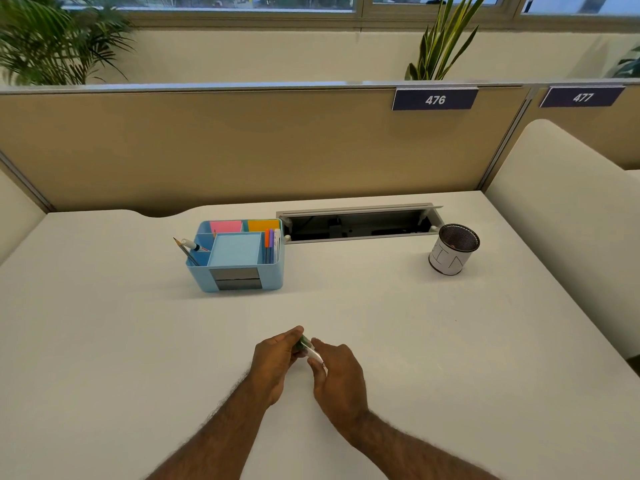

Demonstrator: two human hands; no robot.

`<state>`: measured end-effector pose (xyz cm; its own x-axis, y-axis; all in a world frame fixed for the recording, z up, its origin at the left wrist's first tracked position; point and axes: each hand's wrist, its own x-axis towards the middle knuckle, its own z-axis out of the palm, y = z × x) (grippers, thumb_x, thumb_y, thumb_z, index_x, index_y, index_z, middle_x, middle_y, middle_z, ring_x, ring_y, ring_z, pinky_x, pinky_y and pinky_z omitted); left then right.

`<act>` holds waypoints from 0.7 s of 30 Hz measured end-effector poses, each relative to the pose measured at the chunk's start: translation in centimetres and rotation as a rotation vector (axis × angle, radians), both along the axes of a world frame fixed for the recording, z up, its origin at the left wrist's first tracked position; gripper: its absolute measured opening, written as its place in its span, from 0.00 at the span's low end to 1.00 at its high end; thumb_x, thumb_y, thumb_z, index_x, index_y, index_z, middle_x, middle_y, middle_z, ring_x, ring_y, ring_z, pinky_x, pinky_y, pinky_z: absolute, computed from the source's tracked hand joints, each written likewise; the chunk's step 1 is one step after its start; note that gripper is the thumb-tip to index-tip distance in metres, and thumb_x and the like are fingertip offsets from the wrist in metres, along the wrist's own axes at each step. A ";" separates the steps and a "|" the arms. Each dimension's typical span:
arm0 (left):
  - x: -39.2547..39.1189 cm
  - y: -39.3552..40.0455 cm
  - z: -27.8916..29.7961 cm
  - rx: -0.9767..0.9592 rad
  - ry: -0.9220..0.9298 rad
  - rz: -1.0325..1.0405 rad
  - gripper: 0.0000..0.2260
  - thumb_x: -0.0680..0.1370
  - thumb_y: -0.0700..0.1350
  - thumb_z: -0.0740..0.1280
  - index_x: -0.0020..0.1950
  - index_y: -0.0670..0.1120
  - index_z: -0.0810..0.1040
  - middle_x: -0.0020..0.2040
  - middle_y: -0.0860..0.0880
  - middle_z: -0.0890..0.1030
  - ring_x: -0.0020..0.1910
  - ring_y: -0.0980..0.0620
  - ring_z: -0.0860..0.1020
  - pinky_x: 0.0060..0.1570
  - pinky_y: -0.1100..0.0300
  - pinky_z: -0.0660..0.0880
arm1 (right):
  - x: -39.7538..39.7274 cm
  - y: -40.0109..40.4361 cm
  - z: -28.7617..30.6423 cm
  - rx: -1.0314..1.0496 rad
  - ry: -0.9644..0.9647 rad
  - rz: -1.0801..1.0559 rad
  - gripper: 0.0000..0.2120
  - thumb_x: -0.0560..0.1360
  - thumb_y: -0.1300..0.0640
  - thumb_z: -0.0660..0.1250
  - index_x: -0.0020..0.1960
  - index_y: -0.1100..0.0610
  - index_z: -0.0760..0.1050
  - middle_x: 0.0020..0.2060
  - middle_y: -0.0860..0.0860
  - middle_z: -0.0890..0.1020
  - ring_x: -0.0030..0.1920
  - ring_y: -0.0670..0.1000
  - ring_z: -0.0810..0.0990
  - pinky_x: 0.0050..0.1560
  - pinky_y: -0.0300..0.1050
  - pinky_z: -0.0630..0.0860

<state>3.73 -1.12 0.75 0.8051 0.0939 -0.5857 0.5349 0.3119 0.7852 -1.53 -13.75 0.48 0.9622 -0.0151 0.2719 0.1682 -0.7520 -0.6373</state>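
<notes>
Well, I see both hands low over the near middle of the counter point(381, 306), sharing one marker point(313, 354). The left hand point(273, 362) pinches what looks like its green cap end between thumb and fingertips. The right hand point(337, 375) curls round the white barrel, so each grip is narrow and holding the marker. The marker lies tilted, green end away from me; I cannot tell whether it touches the counter. Well beyond stands a blue organizer point(199, 277) with pens and coloured notes, and off to the right a mesh cup point(453, 249) near an open cable hatch point(356, 223).
</notes>
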 end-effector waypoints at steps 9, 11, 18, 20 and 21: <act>0.7 0.0 0.6 0.060 0.080 0.020 0.11 0.73 0.44 0.73 0.48 0.36 0.83 0.43 0.38 0.85 0.43 0.42 0.83 0.49 0.51 0.80 | 1.2 -1.0 -0.2 -0.417 -0.369 0.157 0.20 0.63 0.68 0.75 0.55 0.61 0.82 0.42 0.52 0.85 0.35 0.50 0.80 0.35 0.42 0.79; 0.7 0.0 0.8 0.063 0.093 0.020 0.11 0.73 0.44 0.73 0.47 0.36 0.83 0.42 0.39 0.85 0.44 0.42 0.83 0.47 0.52 0.81 | 1.4 -1.4 -0.2 -0.436 -0.417 0.184 0.20 0.64 0.69 0.75 0.56 0.61 0.82 0.44 0.53 0.85 0.37 0.51 0.80 0.36 0.43 0.79; 0.9 -0.1 1.6 0.144 0.106 0.000 0.12 0.73 0.46 0.73 0.48 0.37 0.82 0.44 0.39 0.85 0.45 0.41 0.84 0.44 0.54 0.80 | 1.9 -2.1 -0.2 -0.456 -0.474 0.259 0.18 0.66 0.66 0.75 0.56 0.61 0.82 0.48 0.54 0.86 0.39 0.51 0.82 0.38 0.42 0.80; 1.0 -0.3 2.1 0.070 0.092 0.041 0.11 0.73 0.45 0.72 0.48 0.37 0.82 0.45 0.39 0.85 0.46 0.41 0.83 0.46 0.54 0.80 | 1.9 -1.7 0.4 -0.360 -0.409 0.204 0.18 0.67 0.64 0.77 0.56 0.60 0.82 0.47 0.52 0.86 0.40 0.51 0.82 0.40 0.41 0.81; 1.0 -0.4 2.4 0.013 0.076 0.062 0.10 0.74 0.44 0.72 0.48 0.37 0.82 0.45 0.39 0.84 0.46 0.42 0.83 0.46 0.55 0.79 | 1.9 -1.4 0.8 -0.285 -0.358 0.158 0.17 0.68 0.63 0.76 0.57 0.59 0.82 0.47 0.51 0.86 0.40 0.50 0.83 0.41 0.41 0.81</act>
